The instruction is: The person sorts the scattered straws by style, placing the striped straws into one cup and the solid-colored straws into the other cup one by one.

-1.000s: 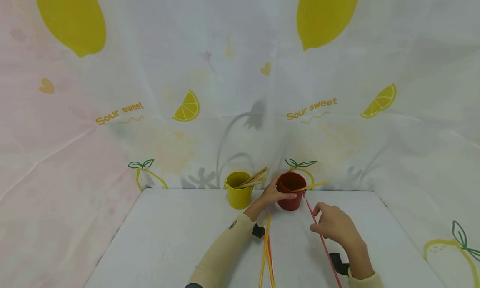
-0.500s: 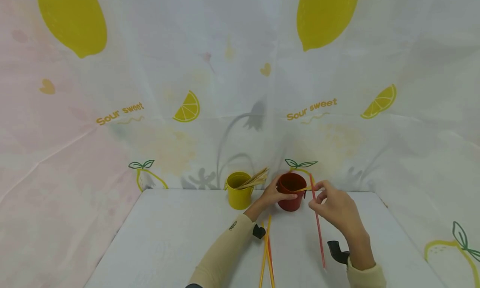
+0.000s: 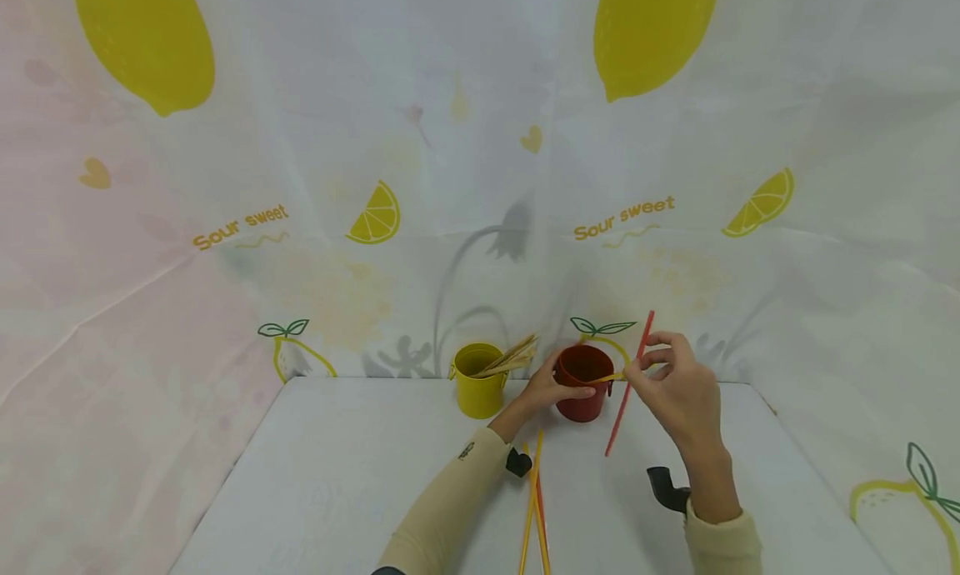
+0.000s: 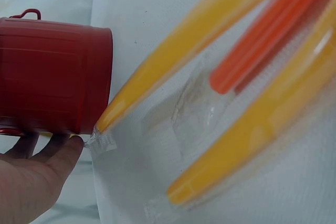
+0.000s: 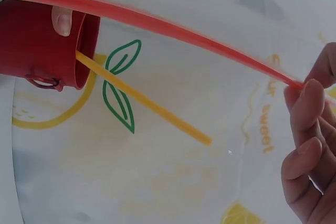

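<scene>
My left hand (image 3: 542, 390) grips the side of a small red bucket (image 3: 577, 410), its thumb lying across the front near the rim. From this bucket's mouth leans a yellow straw (image 5: 147, 100), jutting out to the right. Between thumb and fingertips, my right hand (image 3: 681, 396) pinches a long red straw (image 3: 618, 418) in the air, just right of the bucket. The straw is tilted, its top end up and to the right. In the right wrist view the pinched end shows at the fingertips, and the straw's length passes in front of the bucket.
Left of the red bucket stands a yellow bucket (image 3: 478, 398) holding several pale thin sticks (image 3: 510, 360). On the white table (image 3: 337, 475), below the left hand, lie yellow straws (image 4: 231, 145) and a red straw (image 4: 262, 40) in clear wrappers. A lemon-print cloth (image 3: 420, 292) hangs behind.
My right hand has moved up toward the red bucket with the red straw. The straw has swung, so its lower end now points down and left. The left hand has stayed on the bucket.
</scene>
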`<action>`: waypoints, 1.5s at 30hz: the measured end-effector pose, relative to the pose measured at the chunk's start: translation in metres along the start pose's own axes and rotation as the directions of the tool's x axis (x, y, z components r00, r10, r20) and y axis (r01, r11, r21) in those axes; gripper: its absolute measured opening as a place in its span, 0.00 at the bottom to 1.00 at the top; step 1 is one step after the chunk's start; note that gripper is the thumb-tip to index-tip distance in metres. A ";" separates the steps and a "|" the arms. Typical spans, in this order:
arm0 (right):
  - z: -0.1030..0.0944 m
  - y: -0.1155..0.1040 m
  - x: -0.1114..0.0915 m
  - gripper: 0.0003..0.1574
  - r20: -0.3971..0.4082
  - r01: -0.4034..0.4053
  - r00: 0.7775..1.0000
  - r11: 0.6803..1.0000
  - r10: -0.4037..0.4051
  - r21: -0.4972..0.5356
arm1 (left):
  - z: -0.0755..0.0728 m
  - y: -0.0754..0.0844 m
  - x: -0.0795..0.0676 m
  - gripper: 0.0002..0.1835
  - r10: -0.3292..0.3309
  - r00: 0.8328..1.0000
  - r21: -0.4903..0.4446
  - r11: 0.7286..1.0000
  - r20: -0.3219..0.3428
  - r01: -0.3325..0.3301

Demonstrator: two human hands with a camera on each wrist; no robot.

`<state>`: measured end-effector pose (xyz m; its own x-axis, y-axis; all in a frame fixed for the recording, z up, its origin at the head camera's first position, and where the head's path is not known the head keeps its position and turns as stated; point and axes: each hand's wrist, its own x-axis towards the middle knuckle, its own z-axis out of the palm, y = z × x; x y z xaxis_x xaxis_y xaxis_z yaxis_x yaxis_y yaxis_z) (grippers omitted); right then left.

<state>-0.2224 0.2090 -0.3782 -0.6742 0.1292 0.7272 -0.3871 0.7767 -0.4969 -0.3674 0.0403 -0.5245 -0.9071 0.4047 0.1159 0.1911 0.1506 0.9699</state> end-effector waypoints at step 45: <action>0.070 0.042 -0.027 0.15 -0.179 -0.093 0.980 0.995 0.086 -0.030 | 0.001 -0.002 0.002 0.40 -0.004 1.000 0.003 1.000 -0.014 0.004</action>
<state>-0.2647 0.1952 -0.4523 -0.5816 0.3040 0.7545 -0.3034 0.7796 -0.5479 -0.3691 0.0417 -0.5266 -0.9130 0.3913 0.1155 0.1892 0.1551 0.9696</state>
